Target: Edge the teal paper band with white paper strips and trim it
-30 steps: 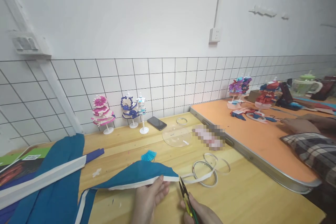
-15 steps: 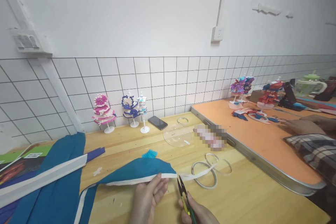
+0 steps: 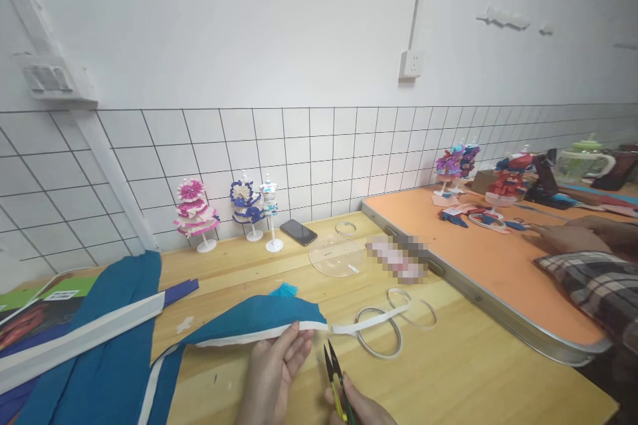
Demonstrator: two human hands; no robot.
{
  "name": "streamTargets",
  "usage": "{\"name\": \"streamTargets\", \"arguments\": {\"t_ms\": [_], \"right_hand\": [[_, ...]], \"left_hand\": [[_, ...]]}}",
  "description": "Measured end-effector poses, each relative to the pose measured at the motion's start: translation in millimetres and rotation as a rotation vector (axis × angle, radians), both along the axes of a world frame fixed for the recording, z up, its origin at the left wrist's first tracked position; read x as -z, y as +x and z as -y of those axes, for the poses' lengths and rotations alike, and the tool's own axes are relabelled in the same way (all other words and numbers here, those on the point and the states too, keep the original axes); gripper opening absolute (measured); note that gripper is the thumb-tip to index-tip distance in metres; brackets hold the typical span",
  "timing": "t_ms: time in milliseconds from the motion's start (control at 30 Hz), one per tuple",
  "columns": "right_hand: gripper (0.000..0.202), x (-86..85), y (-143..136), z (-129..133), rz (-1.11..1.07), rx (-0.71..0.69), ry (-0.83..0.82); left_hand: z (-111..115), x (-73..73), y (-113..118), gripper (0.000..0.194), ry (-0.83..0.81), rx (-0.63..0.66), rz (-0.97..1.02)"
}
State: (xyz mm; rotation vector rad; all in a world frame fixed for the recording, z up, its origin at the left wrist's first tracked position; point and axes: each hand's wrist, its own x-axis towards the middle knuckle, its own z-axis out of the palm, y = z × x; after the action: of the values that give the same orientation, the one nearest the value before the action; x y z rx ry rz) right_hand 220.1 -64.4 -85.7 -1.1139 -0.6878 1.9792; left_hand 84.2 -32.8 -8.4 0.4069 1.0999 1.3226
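Note:
My left hand [image 3: 274,375] pinches the white-taped edge of a teal paper sheet [image 3: 249,319] near the wooden table's front edge. A white tape strip [image 3: 366,325] runs from that edge rightward to a tape ring [image 3: 377,340]. My right hand [image 3: 361,408], mostly cut off by the frame's bottom edge, holds small yellow-handled snips [image 3: 333,375] with their black blades pointing up, just below the strip and apart from it.
More teal paper [image 3: 109,358] and a white strip lie at left. Paper-dress figurines [image 3: 194,212] stand by the tiled wall, beside a phone [image 3: 298,232] and a clear disc [image 3: 335,255]. Another person's hand [image 3: 568,238] and plaid sleeve rest on the orange table [image 3: 473,259] at right.
My right hand and the snips have shifted left and down, away from the tape strip. The left hand has drawn the teal sheet's edge slightly left; the strip and ring followed.

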Motion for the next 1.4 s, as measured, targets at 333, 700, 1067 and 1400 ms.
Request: {"name": "streamTargets", "arguments": {"t_ms": [333,700,1067,1400], "right_hand": [[0.047,-22.2,-21.2,-9.1,-0.378,0.127,-0.119],[0.052,-28.7,-17.5,-10.3,-0.413,0.107,-0.079],[0.055,-41.3,-17.4,-5.8,-0.311,0.172,-0.051],[0.055,-28.1,-16.8,-7.8,-0.224,0.172,-0.023]], "left_hand": [[-0.5,-0.7,-1.7,0.004,0.016,-0.017,0.023],[-1.5,0.6,-4.4,0.005,0.016,-0.039,0.026],[-5.7,3.2,-6.5,0.007,0.031,-0.047,0.012],[-7.2,4.0,-8.7,0.007,0.024,-0.040,0.013]]}}
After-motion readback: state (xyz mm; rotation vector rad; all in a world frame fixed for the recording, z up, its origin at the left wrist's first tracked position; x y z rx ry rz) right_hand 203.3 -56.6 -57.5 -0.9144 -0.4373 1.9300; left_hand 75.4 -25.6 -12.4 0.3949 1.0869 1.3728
